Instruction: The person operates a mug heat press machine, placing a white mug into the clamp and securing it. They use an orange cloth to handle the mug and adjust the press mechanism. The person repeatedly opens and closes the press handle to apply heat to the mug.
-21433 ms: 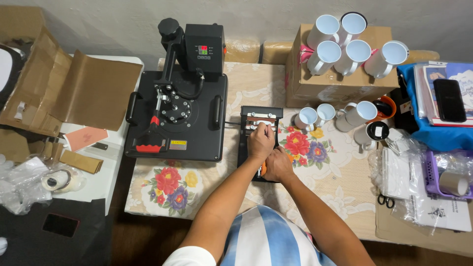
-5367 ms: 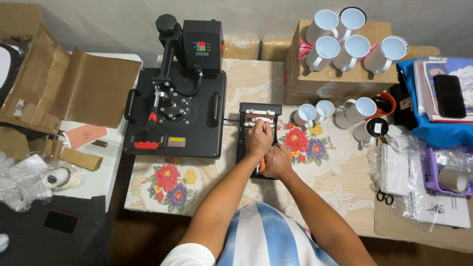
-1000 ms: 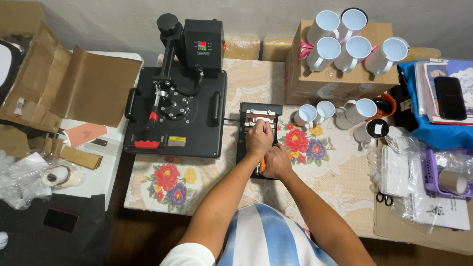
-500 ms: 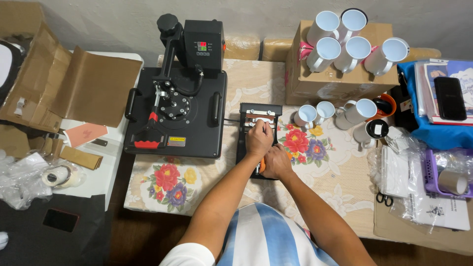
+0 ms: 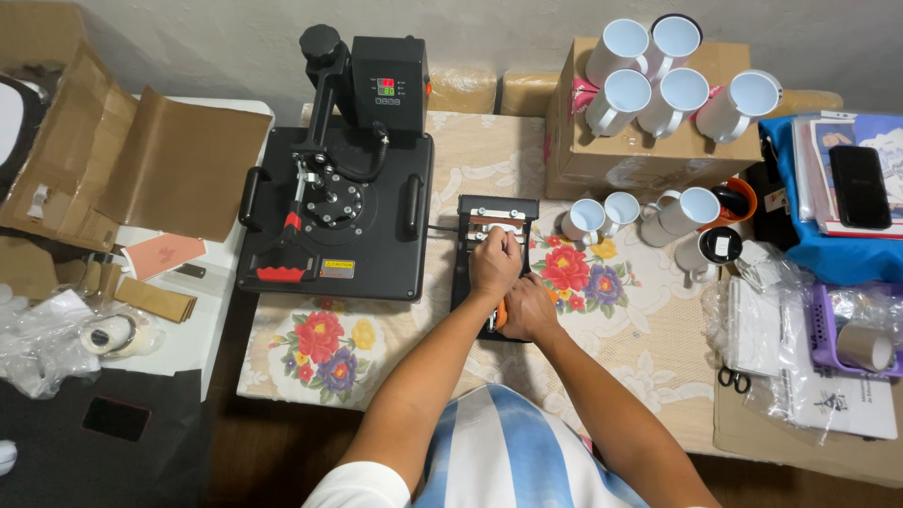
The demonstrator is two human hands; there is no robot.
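Mug-press attachment (image 5: 491, 235), a small black clamp frame lying mid-table on the floral cloth, is gripped at its upper part by the closed left hand (image 5: 496, 265), while its orange handle (image 5: 500, 313) is clasped by the right hand (image 5: 529, 309). Just left of it a black heat press (image 5: 337, 212) is set; white mugs (image 5: 602, 216) are stood toward the table's far right corner.

Small black mug press (image 5: 492, 246) with orange handle lies beside the flatbed press (image 5: 337, 209)

A floral-clothed table (image 5: 602, 310) stands against a pale wall (image 5: 527, 28).
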